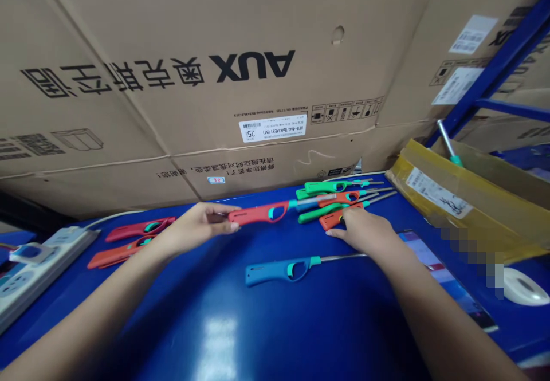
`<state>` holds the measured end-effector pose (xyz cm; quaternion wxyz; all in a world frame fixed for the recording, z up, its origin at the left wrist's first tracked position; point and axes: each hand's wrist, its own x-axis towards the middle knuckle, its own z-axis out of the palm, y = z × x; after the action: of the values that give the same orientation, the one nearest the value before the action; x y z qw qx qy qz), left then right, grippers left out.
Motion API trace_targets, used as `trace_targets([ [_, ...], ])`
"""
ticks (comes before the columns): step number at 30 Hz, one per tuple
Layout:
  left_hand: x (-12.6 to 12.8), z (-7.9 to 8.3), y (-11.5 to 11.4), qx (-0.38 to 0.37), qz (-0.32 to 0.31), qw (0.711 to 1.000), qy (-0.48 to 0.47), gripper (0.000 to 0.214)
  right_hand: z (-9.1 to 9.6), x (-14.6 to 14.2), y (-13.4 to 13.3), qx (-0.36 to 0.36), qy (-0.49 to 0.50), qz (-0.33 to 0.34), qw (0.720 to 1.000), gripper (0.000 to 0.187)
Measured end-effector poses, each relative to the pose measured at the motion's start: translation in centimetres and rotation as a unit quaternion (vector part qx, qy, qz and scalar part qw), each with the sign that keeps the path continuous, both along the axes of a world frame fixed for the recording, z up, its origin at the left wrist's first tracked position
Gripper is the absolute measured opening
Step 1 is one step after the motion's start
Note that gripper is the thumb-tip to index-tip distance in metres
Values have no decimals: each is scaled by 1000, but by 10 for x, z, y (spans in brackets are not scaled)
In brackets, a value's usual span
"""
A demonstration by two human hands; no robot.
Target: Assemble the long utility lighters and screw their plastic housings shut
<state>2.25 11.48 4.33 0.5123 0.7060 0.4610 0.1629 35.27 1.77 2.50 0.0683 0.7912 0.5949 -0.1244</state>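
My left hand (pixel 198 224) pinches the butt end of a red long-nosed lighter (pixel 258 213) and holds it level just above the blue table (pixel 215 323). My right hand (pixel 360 228) rests palm down on a pile of green and orange lighters (pixel 335 197), its fingers curled over an orange lighter (pixel 332 219). A blue lighter (pixel 283 269) lies on the table between my forearms, its metal nose pointing right under my right wrist.
Two red lighters (pixel 129 240) lie at the left beside a white power strip (pixel 34 266). Large brown cartons (pixel 215 83) wall the back. An open cardboard box (pixel 468 203) with a green lighter standing in it, a phone (pixel 447 283) and a tape roll (pixel 524 286) sit at the right.
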Motion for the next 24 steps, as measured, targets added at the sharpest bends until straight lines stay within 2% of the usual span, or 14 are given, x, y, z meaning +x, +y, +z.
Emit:
trace_targets([
  [4,-17,-6,-23,-57,-45,997,33,44,-1,-2,4,-19,-8,-13,1000,48],
  [8,-21,-18,-30,-71,-102,992,36,44,-3,-3,5,-20,-7,-14,1000,51],
  [10,-22,-22,-31,-39,-139,989,43,40,-4,0,4,-14,-1,-9,1000,48],
  [14,-24,-26,-32,79,-192,975,83,41,-5,11,2,15,37,25,999,41],
  [19,-18,-32,-39,200,-203,953,103,40,3,9,3,130,107,45,985,28],
  [21,-13,-34,-46,212,-183,955,99,40,9,0,3,186,138,27,972,24],
  [23,-9,-37,-56,218,-147,958,115,40,14,-11,1,219,196,18,956,36],
  [24,-7,-39,-63,227,-127,957,126,41,15,-17,0,253,309,-4,917,38],
])
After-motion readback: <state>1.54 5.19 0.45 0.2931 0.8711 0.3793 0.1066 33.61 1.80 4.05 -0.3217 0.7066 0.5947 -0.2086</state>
